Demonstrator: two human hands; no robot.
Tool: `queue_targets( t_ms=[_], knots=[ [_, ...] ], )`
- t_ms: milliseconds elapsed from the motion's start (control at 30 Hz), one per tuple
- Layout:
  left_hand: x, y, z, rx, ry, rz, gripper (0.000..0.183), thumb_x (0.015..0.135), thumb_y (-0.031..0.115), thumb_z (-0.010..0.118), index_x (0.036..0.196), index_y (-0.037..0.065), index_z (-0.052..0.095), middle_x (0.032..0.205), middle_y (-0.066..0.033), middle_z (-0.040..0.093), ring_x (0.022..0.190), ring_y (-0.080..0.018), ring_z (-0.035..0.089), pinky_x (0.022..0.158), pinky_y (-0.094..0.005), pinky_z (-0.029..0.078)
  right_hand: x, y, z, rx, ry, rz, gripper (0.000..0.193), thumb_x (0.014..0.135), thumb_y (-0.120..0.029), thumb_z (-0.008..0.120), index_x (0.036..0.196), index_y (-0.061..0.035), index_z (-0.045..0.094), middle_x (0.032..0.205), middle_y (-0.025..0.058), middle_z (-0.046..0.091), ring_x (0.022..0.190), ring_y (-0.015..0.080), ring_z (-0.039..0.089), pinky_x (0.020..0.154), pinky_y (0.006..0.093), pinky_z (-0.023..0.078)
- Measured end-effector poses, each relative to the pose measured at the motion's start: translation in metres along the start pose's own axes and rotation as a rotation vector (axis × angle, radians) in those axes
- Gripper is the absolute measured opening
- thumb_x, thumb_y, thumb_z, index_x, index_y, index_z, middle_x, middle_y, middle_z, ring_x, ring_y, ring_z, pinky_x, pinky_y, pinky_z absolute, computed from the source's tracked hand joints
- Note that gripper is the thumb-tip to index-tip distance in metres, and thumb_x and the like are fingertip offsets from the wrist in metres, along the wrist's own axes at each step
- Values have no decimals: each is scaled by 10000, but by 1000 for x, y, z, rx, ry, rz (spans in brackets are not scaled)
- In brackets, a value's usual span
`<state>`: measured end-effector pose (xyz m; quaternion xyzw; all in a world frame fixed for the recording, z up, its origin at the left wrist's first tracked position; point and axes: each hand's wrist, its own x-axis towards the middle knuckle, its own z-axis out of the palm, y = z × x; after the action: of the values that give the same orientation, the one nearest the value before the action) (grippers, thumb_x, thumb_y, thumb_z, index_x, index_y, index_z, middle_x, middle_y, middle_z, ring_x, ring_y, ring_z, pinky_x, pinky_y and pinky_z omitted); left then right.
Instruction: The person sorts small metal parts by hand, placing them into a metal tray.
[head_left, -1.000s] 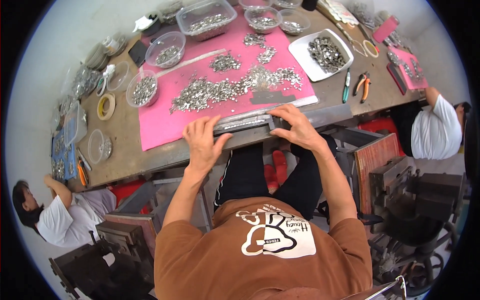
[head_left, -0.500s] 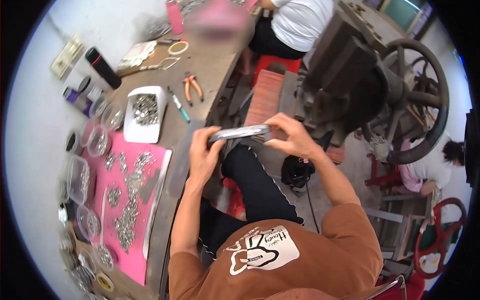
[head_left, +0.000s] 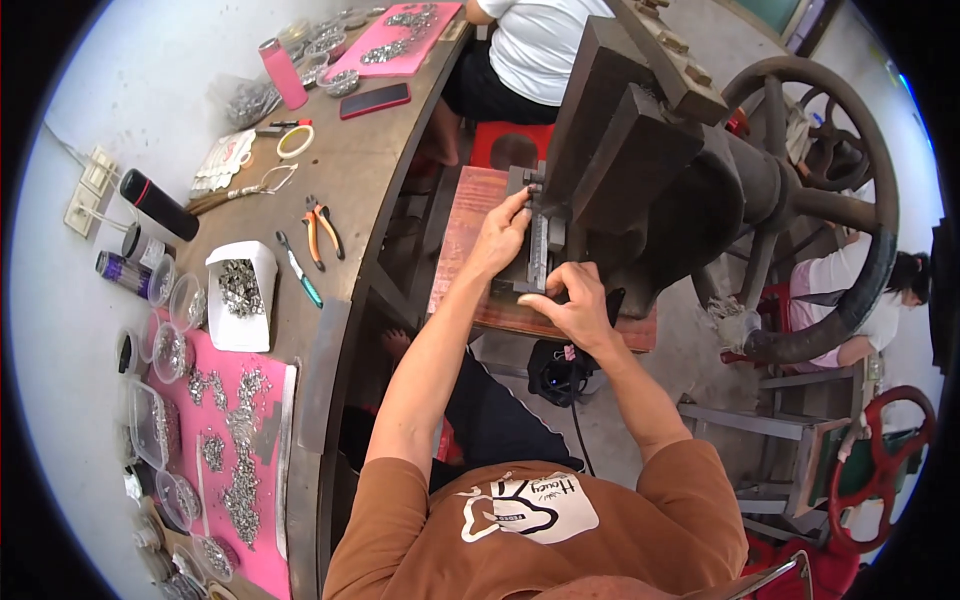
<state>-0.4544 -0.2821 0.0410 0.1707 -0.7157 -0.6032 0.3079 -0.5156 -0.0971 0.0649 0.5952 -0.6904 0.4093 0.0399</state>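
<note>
Metal strip pinched endwise between left hand and right hand.

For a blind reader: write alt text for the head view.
Both hands, left hand and right hand, set a narrow metal strip into a heavy flywheel press. To the left, a workbench holds pliers and a pink mat of small metal parts.
</note>
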Motion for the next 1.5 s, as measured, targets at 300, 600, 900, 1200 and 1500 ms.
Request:
queue_targets(
  t_ms=[300, 600, 900, 1200, 1500],
  knots=[
    [-36, 7, -8, -21, -55, 10, 504, 1057, 208, 513, 1510, -6, 460, 1519, -162, 518, 1424, -233, 454, 1181, -328, 310, -46, -29, -179, -390, 805, -301, 414, 837, -74, 756, 1208, 26, 603, 1204, 196, 653, 1135, 303, 624, 954, 409, 519],
    [-80, 16, -7, 388, -107, 154, 1087, 756, 490, 849, 1576, -4, 336, 1636, -182, 356, 1542, -327, 281, 1243, -565, 131, -79, 17, -201, -45, 927, 304, 147, 927, -30, 736, 966, -16, 595, 821, 49, 652, 735, 122, 629, 748, 279, 496],
    [-59, 20, 0, 520, -149, 190, 1028, 765, 480, 843, 1549, -7, 390, 1609, -194, 395, 1538, -364, 272, 1240, -585, 118, 29, -52, -345, -71, 482, 439, 331, 951, -224, 672, 1144, 36, 603, 790, 72, 649, 621, 87, 513, 594, 251, 410],
    [-43, 19, 3, 581, -172, 164, 1027, 777, 516, 817, 1551, -3, 385, 1612, -195, 387, 1539, -371, 264, 1239, -601, 107, 83, -32, -389, 9, 362, 465, 269, 1021, -253, 615, 1125, -7, 588, 659, 11, 501, 575, 72, 516, 558, 202, 434],
    [-38, 20, 9, 543, -184, 179, 1046, 769, 535, 814, 1548, -15, 384, 1607, -200, 394, 1537, -382, 262, 1240, -597, 106, -15, -32, -331, -257, 603, 441, 305, 955, -154, 698, 1144, 43, 563, 756, 63, 625, 602, 120, 602, 605, 261, 517]
  ],
)
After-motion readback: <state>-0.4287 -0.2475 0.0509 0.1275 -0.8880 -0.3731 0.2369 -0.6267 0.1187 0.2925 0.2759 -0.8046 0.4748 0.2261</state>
